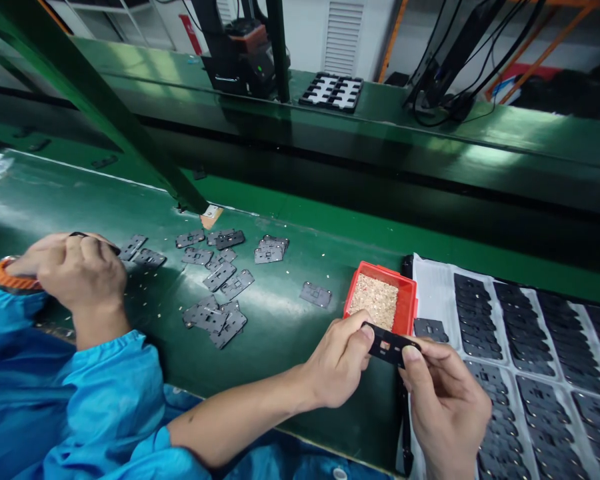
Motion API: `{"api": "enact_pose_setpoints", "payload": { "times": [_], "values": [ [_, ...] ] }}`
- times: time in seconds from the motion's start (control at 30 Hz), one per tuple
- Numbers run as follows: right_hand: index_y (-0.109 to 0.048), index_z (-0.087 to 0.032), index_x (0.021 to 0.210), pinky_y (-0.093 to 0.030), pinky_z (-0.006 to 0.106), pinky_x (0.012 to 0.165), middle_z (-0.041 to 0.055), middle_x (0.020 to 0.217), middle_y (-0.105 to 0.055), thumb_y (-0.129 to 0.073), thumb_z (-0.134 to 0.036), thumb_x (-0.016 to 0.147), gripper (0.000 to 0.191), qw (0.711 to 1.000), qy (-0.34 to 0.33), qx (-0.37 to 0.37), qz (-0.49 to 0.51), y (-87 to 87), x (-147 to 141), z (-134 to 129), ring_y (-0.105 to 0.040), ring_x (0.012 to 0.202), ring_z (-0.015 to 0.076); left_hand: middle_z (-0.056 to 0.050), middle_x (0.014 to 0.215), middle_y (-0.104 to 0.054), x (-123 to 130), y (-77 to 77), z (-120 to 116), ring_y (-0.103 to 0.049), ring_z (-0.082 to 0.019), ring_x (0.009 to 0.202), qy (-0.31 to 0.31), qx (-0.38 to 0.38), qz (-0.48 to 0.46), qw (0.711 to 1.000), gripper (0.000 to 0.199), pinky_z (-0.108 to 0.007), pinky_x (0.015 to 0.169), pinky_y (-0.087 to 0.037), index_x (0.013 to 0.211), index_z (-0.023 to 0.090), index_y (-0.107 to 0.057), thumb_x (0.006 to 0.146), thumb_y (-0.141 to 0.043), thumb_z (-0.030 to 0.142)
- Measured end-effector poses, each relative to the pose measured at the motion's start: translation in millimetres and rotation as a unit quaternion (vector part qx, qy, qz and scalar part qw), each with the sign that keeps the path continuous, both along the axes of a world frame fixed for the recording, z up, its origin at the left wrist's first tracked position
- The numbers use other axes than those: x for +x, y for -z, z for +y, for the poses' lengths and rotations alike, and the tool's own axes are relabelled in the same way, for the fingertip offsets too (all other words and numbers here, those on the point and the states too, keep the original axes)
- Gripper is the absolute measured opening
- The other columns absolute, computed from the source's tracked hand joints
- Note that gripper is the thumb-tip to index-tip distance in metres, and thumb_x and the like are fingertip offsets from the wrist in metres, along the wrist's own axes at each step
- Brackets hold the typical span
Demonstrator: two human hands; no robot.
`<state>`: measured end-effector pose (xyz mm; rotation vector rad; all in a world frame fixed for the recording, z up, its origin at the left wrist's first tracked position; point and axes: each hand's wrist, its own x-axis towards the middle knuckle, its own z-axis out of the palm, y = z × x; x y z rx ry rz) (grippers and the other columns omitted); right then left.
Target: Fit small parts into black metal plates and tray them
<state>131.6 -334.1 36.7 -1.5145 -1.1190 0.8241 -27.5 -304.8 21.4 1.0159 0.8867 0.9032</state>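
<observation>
Between my two hands is a flat black plastic plate (391, 345) with small cutouts. My left hand (337, 363) pinches its left end between thumb and fingers. At the other end, my right hand (443, 400) grips it the same way. Just behind the plate stands a red bin (407, 293) filled with small pale pieces (375, 298). A white tray (433, 277) to the right holds rows of similar black plates (525, 327), and my right hand is over its left edge. One loose plate (316, 294) lies on the green bench, left of the bin.
At the left, a co-worker's hands (83, 273) hold a dark piece. Several loose plates (220, 323) lie scattered or stacked on the bench (280, 333) between us. A green post (105, 113) slants down to the bench. Farther back, a shelf bears a black-and-white tray (331, 91) and cables.
</observation>
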Motion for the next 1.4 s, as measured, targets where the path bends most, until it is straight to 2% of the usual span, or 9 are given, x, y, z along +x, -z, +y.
{"api": "enact_pose_setpoints", "payload": {
  "times": [0.27, 0.37, 0.5, 0.57, 0.67, 0.77, 1.0, 1.17, 1.4],
  "values": [
    [-0.078, -0.021, 0.094, -0.064, 0.027, 0.061, 0.0054, 0.083, -0.079, -0.082, -0.039, 0.09, 0.019, 1.0, -0.013, -0.004, -0.017, -0.1, -0.1, -5.6, -0.075, 0.065, 0.0186, 0.007, 0.063, -0.034, -2.2, -3.5, -4.4, -0.033, -0.009, 0.053, -0.011, -0.006, -0.013, 1.0, 0.037, -0.023, 0.053, -0.028, 0.08, 0.022, -0.038, 0.11, -0.036, 0.044],
    [-0.078, -0.023, 0.101, -0.066, 0.031, 0.07, 0.0061, 0.092, -0.08, -0.078, -0.026, 0.093, 0.009, 0.995, -0.05, 0.051, -0.075, 3.0, 0.7, -10.7, -0.078, 0.075, 0.0205, 0.006, 0.065, -0.034, -2.3, -5.6, -6.0, -0.032, -0.009, 0.057, -0.031, -0.026, -0.018, 0.999, 0.036, -0.023, 0.054, -0.027, 0.077, 0.022, -0.037, 0.107, -0.038, 0.041],
    [-0.077, -0.025, 0.11, -0.065, 0.031, 0.081, 0.006, 0.103, -0.082, -0.076, -0.01, 0.089, 0.025, 0.977, -0.103, 0.135, -0.131, 7.8, 3.0, -15.1, -0.079, 0.09, 0.0218, 0.006, 0.067, -0.03, -0.4, -8.0, -8.6, -0.028, -0.01, 0.059, -0.052, -0.053, -0.037, 0.997, 0.033, -0.022, 0.054, -0.027, 0.075, 0.021, -0.037, 0.104, -0.04, 0.037],
    [-0.077, -0.025, 0.108, -0.065, 0.029, 0.076, 0.006, 0.1, -0.081, -0.075, -0.013, 0.091, 0.021, 0.981, -0.114, 0.106, -0.118, 5.7, 2.5, -13.0, -0.078, 0.086, 0.0207, 0.006, 0.067, -0.028, 0.8, -8.3, -9.3, -0.026, -0.009, 0.059, -0.072, -0.076, -0.044, 0.994, 0.031, -0.022, 0.053, -0.025, 0.073, 0.021, -0.036, 0.102, -0.041, 0.033],
    [-0.077, -0.023, 0.1, -0.06, 0.023, 0.058, 0.0026, 0.08, -0.075, -0.075, -0.026, 0.095, 0.006, 0.993, -0.112, 0.002, -0.046, -4.0, -0.6, -5.8, -0.069, 0.06, 0.0144, 0.006, 0.067, -0.028, -0.2, -10.5, -9.6, -0.026, -0.009, 0.058, -0.078, -0.122, -0.05, 0.988, 0.029, -0.021, 0.052, -0.024, 0.074, 0.022, -0.035, 0.1, -0.04, 0.032],
    [-0.076, -0.021, 0.094, -0.049, 0.019, 0.046, -0.0003, 0.066, -0.067, -0.076, -0.037, 0.096, 0.017, 0.99, -0.116, -0.074, 0.04, -12.4, -4.0, 0.3, -0.057, 0.048, 0.0102, 0.006, 0.071, -0.035, -6.4, -16.2, -10.4, -0.032, -0.009, 0.06, -0.044, -0.139, -0.033, 0.989, 0.028, -0.02, 0.056, -0.031, 0.081, 0.02, -0.042, 0.105, -0.037, 0.034],
    [-0.074, -0.02, 0.092, -0.041, 0.02, 0.045, -0.001, 0.065, -0.061, -0.078, -0.043, 0.093, 0.023, 0.977, -0.082, -0.14, 0.136, 2.1, -2.0, -3.8, -0.05, 0.051, 0.0108, 0.003, 0.072, -0.044, -19.9, -19.5, -17.5, -0.039, -0.011, 0.064, 0.018, -0.054, 0.033, 0.998, 0.03, -0.024, 0.06, -0.034, 0.089, 0.02, -0.047, 0.111, -0.033, 0.037],
    [-0.072, -0.022, 0.084, -0.049, 0.021, 0.053, 0.001, 0.073, -0.069, -0.082, -0.043, 0.089, 0.024, 0.967, -0.046, -0.168, 0.186, 9.8, -4.1, -1.0, -0.06, 0.061, 0.0137, 0.004, 0.072, -0.043, -24.4, -15.8, -17.0, -0.038, -0.011, 0.063, 0.037, -0.026, 0.042, 0.998, 0.029, -0.025, 0.059, -0.031, 0.087, 0.021, -0.043, 0.111, -0.032, 0.033],
    [-0.069, -0.019, 0.068, -0.045, 0.016, 0.047, -0.0015, 0.061, -0.061, -0.093, -0.043, 0.071, 0.035, 0.958, -0.003, -0.184, 0.22, -0.4, -21.5, 13.3, -0.05, 0.052, 0.009, 0.005, 0.073, -0.043, -31.0, -16.3, -13.6, -0.042, -0.01, 0.064, 0.047, -0.122, -0.021, 0.991, 0.024, -0.022, 0.061, -0.036, 0.086, 0.021, -0.044, 0.107, -0.034, 0.026]
  ]
}}
